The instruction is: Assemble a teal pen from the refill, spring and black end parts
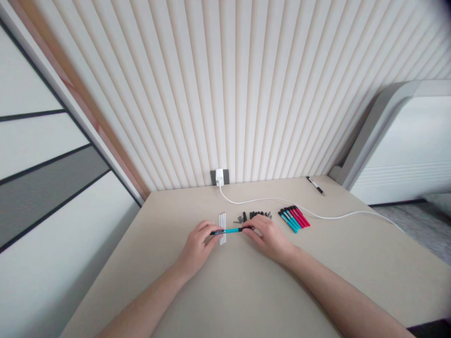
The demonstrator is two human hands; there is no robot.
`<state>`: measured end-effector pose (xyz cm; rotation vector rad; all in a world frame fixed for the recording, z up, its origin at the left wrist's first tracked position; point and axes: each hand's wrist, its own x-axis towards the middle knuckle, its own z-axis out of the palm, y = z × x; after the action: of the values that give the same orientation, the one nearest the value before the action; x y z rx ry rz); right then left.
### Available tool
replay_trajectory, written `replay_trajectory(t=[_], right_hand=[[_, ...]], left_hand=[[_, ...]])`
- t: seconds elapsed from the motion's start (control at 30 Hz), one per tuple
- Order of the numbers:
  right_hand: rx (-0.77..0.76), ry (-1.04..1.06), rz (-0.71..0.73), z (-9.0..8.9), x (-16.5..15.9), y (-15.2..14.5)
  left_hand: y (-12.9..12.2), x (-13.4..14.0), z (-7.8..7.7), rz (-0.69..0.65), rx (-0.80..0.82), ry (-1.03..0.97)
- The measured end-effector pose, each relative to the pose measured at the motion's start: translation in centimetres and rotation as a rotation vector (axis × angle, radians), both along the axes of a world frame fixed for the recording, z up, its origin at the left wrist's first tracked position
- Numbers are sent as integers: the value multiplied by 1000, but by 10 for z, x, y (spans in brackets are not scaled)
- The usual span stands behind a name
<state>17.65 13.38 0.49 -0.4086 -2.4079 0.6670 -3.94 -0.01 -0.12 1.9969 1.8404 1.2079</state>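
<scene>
Between my two hands a blue pen [231, 230] with black ends is held level above the table. My left hand [197, 246] pinches its left end, and my right hand [268, 237] grips the black part at its right end. Just under the pen lie several thin white refills [222, 240] side by side. Behind my right hand sits a row of small black pen parts [254, 214], partly hidden by the fingers. A few small metallic pieces [240, 219] lie to the left of that row.
Several blue barrels [288, 219] and red barrels [300, 217] lie in a row to the right. An assembled black-and-white pen [315, 186] rests near the back edge. A white cable [260, 199] runs from a charger [219, 177] across the table [225, 291]; a ribbed wall stands behind.
</scene>
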Motion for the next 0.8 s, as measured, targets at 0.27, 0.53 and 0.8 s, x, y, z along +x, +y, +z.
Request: replay_trajectory(t=[0.27, 0.53, 0.8], right_hand=[[148, -14, -502, 8, 17, 35], [157, -461, -586, 3, 27, 41], [182, -522, -589, 0, 23, 40]], left_hand=[[0, -1, 1, 68, 9, -10], [1, -1, 0, 86, 12, -24], [0, -1, 0, 88, -2, -31]])
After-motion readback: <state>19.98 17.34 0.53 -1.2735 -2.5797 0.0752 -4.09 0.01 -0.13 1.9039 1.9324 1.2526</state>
